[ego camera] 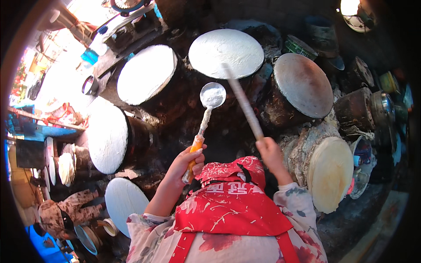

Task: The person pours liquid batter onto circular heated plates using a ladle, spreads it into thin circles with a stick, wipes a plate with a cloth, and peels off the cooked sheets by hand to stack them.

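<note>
My left hand [194, 159] grips the orange handle of a metal ladle [213, 95], whose bowl holds white batter and whose shaft is caked with it. A long, thin stick or spreader [245, 105], blurred by motion, is held in my right hand [271, 157]. Its far end overlaps the near edge of a round griddle [227, 52] coated in white batter; whether it touches cannot be told. To the right of that stands another round griddle [302, 85], greyish brown with only a thin film on its top.
More white-coated round griddles [147, 75] curve around my left side, with a pale disc [126, 203] lower down. Right of me lies a stack of thin round pancakes [330, 174]. A person in patterned clothing [70, 213] is at lower left. Buckets and a green tin [300, 46] stand behind.
</note>
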`<state>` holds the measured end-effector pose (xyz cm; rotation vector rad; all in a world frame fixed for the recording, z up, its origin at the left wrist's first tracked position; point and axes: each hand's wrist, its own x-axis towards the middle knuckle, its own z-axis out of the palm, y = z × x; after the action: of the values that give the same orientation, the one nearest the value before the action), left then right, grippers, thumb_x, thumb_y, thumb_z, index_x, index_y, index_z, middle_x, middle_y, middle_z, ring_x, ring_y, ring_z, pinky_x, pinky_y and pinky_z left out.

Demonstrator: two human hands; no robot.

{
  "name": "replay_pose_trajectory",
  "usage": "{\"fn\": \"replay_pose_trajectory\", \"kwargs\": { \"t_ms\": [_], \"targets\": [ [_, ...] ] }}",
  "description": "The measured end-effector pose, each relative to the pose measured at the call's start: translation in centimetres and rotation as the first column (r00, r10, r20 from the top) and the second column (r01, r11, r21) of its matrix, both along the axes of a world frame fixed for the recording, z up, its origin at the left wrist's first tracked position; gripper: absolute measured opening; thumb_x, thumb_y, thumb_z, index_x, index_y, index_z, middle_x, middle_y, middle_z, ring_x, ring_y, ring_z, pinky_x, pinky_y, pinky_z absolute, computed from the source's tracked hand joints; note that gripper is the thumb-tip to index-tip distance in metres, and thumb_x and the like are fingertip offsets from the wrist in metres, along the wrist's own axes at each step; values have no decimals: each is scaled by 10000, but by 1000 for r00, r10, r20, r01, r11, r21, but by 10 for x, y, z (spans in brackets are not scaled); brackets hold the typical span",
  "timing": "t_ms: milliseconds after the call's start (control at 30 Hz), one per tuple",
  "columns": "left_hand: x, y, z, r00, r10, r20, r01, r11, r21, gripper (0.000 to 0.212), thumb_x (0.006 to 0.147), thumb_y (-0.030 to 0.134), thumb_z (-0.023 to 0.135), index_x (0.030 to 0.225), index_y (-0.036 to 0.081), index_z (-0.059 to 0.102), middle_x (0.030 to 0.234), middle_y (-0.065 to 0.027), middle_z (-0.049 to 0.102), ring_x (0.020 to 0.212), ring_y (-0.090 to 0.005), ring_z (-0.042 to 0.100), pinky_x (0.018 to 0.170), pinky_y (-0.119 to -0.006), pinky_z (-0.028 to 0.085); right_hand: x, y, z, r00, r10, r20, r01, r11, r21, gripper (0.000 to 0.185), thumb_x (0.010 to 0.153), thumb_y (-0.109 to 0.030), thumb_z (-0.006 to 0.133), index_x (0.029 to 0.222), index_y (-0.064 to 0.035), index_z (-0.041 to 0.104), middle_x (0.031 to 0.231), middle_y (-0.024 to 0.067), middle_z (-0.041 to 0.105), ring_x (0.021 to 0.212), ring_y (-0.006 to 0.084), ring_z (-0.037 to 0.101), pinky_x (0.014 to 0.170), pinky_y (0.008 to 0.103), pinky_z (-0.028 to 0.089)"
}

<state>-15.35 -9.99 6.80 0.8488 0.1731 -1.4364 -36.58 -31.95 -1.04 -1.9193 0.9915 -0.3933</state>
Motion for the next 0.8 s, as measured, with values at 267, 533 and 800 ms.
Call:
{"fn": "replay_pose_trajectory", "kwargs": {
  "t_ms": [267,533,800],
  "targets": [
    [10,-58,22,536,-250,806,-38,947,319,325,934,152,516,1224,66,397,652,-8,447,393,-83,416,370,-222,358,78,-7,35,914,1,407,-92,974,205,292,885,-220,607,1080,-10,551,754,68,610,665,151,582,601,281,455],
    [72,-183,25,987,-47,154,58,996,-64,330,954,257,519,1218,69,459,619,25,379,438,-56,378,369,-204,296,109,-117,22,936,-11,351,-71,973,221,307,911,-219,583,1106,16,551,803,84,625,714,147,595,635,305,473],
    [90,-298,4,895,53,444,-98,992,81,485,873,335,646,1243,72,474,864,-13,570,614,-96,547,486,-206,440,193,-208,92,761,603,237,-646,740,189,621,888,-186,543,1389,37,252,901,252,622,825,375,640,739,410,494]
  ]
}}
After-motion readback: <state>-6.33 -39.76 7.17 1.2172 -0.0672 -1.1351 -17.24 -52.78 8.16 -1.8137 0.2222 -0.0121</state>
